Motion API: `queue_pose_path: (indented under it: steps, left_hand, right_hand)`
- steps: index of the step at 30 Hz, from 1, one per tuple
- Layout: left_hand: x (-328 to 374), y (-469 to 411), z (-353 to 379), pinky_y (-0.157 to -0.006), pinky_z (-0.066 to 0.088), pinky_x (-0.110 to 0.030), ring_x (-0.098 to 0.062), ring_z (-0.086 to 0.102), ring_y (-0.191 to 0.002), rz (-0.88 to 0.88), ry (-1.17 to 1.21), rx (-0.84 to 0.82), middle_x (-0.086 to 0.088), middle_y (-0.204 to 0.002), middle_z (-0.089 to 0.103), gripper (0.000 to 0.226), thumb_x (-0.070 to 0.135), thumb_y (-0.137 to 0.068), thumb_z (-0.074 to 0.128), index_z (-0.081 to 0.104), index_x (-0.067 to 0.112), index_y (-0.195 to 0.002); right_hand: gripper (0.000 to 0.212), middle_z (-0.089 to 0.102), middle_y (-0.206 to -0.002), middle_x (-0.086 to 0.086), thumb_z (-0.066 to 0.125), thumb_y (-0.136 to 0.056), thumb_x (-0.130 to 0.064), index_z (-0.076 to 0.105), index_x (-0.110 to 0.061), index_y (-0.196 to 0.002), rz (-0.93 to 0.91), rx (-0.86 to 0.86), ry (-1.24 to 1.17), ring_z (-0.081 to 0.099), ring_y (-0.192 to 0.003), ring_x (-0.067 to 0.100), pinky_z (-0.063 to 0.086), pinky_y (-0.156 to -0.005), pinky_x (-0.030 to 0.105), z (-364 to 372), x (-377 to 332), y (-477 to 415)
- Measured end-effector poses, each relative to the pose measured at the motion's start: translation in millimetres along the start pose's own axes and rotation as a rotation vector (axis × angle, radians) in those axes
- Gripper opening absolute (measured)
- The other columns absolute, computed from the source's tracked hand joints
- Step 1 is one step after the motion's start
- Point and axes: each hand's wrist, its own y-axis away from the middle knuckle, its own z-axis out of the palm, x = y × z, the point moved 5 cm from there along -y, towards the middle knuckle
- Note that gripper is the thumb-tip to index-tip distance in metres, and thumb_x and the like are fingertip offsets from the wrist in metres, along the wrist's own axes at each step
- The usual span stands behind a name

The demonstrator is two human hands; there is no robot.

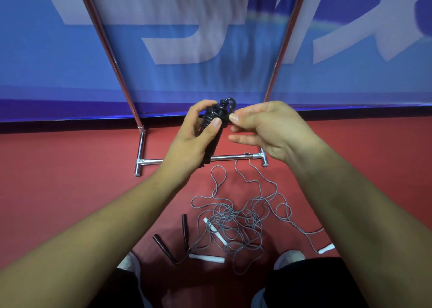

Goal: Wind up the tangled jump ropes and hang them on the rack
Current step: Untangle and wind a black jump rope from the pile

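1. Rack (pixel 233 157): a chrome tube frame stands on the red floor (pixel 70 179). Its two uprights rise out of view, and a low crossbar joins its feet.
2. Black jump rope (pixel 214 118): it is wound into a tight, roughly upright bundle. The person holds it in the air in front of the rack, between the two uprights and above the crossbar. A small loop stands at its top end.
3. Left hand (pixel 194 137): the fingers and thumb are curled round the middle of the bundle and clamped on it. The thumb presses on the near face.
4. Right hand (pixel 264 130): thumb and forefinger are closed together on a strand at the upper end of the bundle, beside the loop. The other fingers are loosely curled below, clear of the rope.
5. Grey ropes (pixel 236 216): they lie in a tangled heap on the floor, on the person's side of the rack. One strand reaches as far as the crossbar, near the rack's right foot.
6. White handles (pixel 214 230): three can be seen, in and around the heap on its side away from the rack.
7. Dark handles (pixel 184 226): two lie just left of the heap.
8. Blue banner (pixel 210 38): it hangs directly behind the rack.
9. Shoes (pixel 289 258): they stand well apart from the rack, beyond the heap.
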Motion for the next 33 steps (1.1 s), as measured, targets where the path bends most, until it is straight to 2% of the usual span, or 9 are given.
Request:
queue_pose_path:
  steps: [5,9,13,15,18,21,25,29,33]
  left_hand:
    - [0.8,-0.9,-1.9,-0.060,0.041,-0.027,-0.015,0.046,-0.072,0.041,-0.026,-0.077,0.009,-0.091,0.059,0.030,0.030,-0.097,0.059,0.052,0.039,-0.125]
    - [2.1,-3.9,-6.2,-0.072,0.042,-0.027,-0.010,0.050,-0.073,0.028,-0.126,-0.119,0.008,-0.090,0.057,0.035,0.037,-0.092,0.061,0.051,0.040,-0.125]
    - [5.1,-3.8,-3.9,-0.062,0.049,-0.057,-0.028,0.058,-0.077,-0.001,-0.105,-0.174,-0.016,-0.097,0.060,0.031,0.034,-0.090,0.063,0.047,0.045,-0.113]
    - [5.4,-3.8,-3.9,-0.066,0.050,-0.068,-0.027,0.063,-0.078,-0.030,-0.113,-0.175,-0.015,-0.099,0.063,0.031,0.040,-0.086,0.064,0.046,0.050,-0.110]
    - [5.6,-4.0,-4.7,-0.070,0.052,-0.070,-0.018,0.067,-0.081,-0.060,-0.156,-0.193,-0.009,-0.107,0.065,0.041,0.042,-0.087,0.060,0.047,0.058,-0.122]
    - [6.3,-3.8,-6.0,-0.069,0.052,-0.069,-0.018,0.066,-0.082,-0.077,-0.168,-0.220,-0.013,-0.112,0.063,0.043,0.037,-0.088,0.057,0.051,0.057,-0.126]
    - [6.4,-2.8,-7.8,-0.077,0.049,-0.071,-0.028,0.062,-0.085,-0.076,-0.199,-0.249,-0.017,-0.114,0.061,0.042,0.035,-0.089,0.056,0.052,0.057,-0.125]
    - [8.6,-1.2,-7.7,-0.070,0.050,-0.067,-0.035,0.057,-0.081,-0.048,-0.231,-0.292,-0.022,-0.112,0.059,0.044,0.032,-0.091,0.055,0.050,0.058,-0.126]
    - [9.8,-2.4,-8.1,-0.062,0.053,-0.043,-0.043,0.058,-0.085,0.012,-0.239,-0.315,-0.012,-0.109,0.060,0.045,0.027,-0.097,0.054,0.046,0.056,-0.130]
  right_hand:
    - [0.010,0.062,-0.091,0.018,0.068,-0.087,0.007,0.063,0.009,-0.095,0.043,-0.012,-0.033,0.062,-0.076,0.023,0.061,-0.060,0.036,-0.1,3.0,-0.2]
    - [0.019,0.065,-0.094,0.020,0.067,-0.089,0.003,0.063,0.015,-0.103,-0.002,-0.001,0.085,0.064,-0.075,0.021,0.061,-0.060,0.034,-4.8,3.7,-2.7]
    - [0.016,0.065,-0.087,0.018,0.067,-0.093,-0.005,0.070,0.011,-0.095,-0.169,0.037,0.430,0.060,-0.071,0.015,0.062,-0.059,0.031,-5.9,-1.6,-1.5]
    - [0.015,0.067,-0.086,0.024,0.067,-0.093,-0.009,0.073,0.005,-0.090,-0.245,0.059,0.567,0.059,-0.069,0.015,0.060,-0.058,0.029,-5.4,-5.8,-0.6]
    - [0.015,0.068,-0.087,0.026,0.066,-0.094,-0.015,0.077,-0.014,-0.084,-0.279,0.042,0.665,0.059,-0.069,0.020,0.062,-0.064,0.037,-5.3,-8.5,-1.2]
    - [0.018,0.067,-0.085,0.024,0.066,-0.094,-0.018,0.077,-0.019,-0.080,-0.281,0.019,0.684,0.055,-0.067,0.020,0.061,-0.061,0.034,-4.4,-9.1,-1.3]
    - [0.015,0.067,-0.078,0.002,0.068,-0.093,-0.020,0.078,-0.019,-0.081,-0.229,0.004,0.668,0.052,-0.067,0.011,0.055,-0.056,0.024,-4.9,-7.6,-0.3]
    - [0.013,0.066,-0.084,0.008,0.072,-0.091,-0.022,0.077,-0.010,-0.088,-0.152,-0.001,0.592,0.053,-0.069,0.013,0.054,-0.053,0.024,-5.6,-2.7,-2.8]
    - [0.014,0.069,-0.087,0.010,0.073,-0.089,-0.021,0.076,-0.007,-0.089,-0.156,0.020,0.487,0.054,-0.069,0.009,0.054,-0.052,0.023,-6.6,-0.4,-3.0]
